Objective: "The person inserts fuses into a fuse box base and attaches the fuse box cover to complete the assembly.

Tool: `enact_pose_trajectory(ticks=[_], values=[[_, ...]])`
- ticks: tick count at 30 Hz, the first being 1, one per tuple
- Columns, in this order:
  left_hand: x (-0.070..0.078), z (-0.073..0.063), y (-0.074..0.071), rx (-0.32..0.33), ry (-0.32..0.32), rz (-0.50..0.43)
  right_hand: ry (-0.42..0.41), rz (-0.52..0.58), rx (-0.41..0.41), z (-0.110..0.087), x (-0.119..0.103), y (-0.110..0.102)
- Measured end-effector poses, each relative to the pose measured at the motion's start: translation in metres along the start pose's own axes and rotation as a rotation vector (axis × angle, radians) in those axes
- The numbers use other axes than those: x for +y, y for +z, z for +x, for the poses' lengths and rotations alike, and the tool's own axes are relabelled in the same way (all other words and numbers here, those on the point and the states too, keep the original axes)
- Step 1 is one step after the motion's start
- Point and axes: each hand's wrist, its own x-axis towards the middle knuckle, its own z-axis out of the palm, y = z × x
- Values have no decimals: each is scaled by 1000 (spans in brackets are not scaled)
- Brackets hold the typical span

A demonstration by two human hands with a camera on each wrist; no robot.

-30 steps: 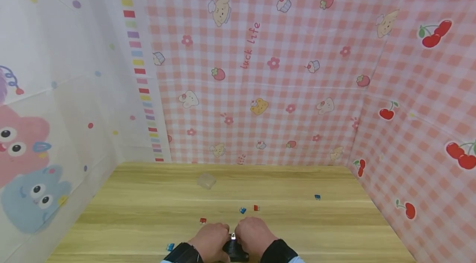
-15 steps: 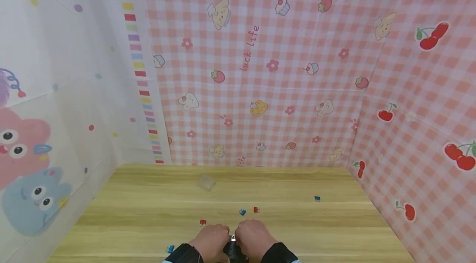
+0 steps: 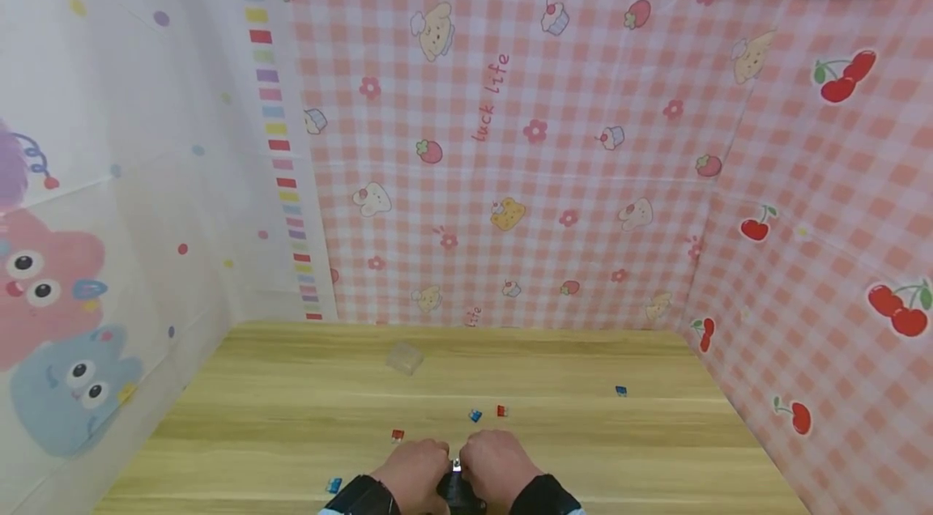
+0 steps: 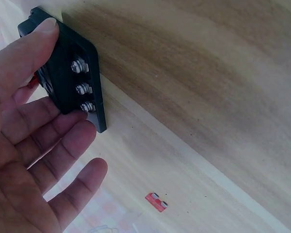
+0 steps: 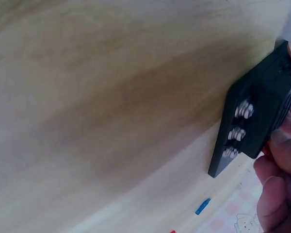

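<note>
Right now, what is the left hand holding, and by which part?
The left hand holds the black block, thumb near one end, past the screws.

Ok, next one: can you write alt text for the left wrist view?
A left hand grips a black block, its thumb near the block's upper end and three metal screws showing along one side. A small red two-pronged piece lies apart on the wood-grain table.

Pink checked backdrop (image 3: pixel 503 175) behind a wood-grain tabletop (image 3: pixel 525 369)
</note>
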Motion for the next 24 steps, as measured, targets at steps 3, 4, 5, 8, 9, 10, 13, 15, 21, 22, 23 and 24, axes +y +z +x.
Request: enact_pose_trajectory(ticks=[3,4,5,8,9,10,13,15,21,22,23,24], values=[[0,-1,0,-3,-5,-5,-16,14,-13,1,0,-1],[0,-1,0,-4,-6,-4,-23,18,-16,2,0,-1],[-1,-1,0,-6,-5,-2,-26,29,-20,2,1,-1],[0,-1,0,-3,-1,2,-2,85,-48,1,2,-2],[0,-1,0,1,3,8,10,103,-52,1,2,-3],[1,0,0,4,4,9,18,112,-53,1,3,-4],[1,0,-1,22,23,34,21,105,-45,1,4,-5],[1,-1,-1,29,31,51,6,94,-40,1,3,-4],[2,-2,-1,18,-7,44,1,126,-73,4,5,-1],[3,-3,-2,22,-7,44,4,129,-78,4,6,-1],[3,-3,-2,26,-9,44,8,130,-81,4,6,-1],[3,-4,-3,29,-7,44,13,134,-84,4,7,-1]])
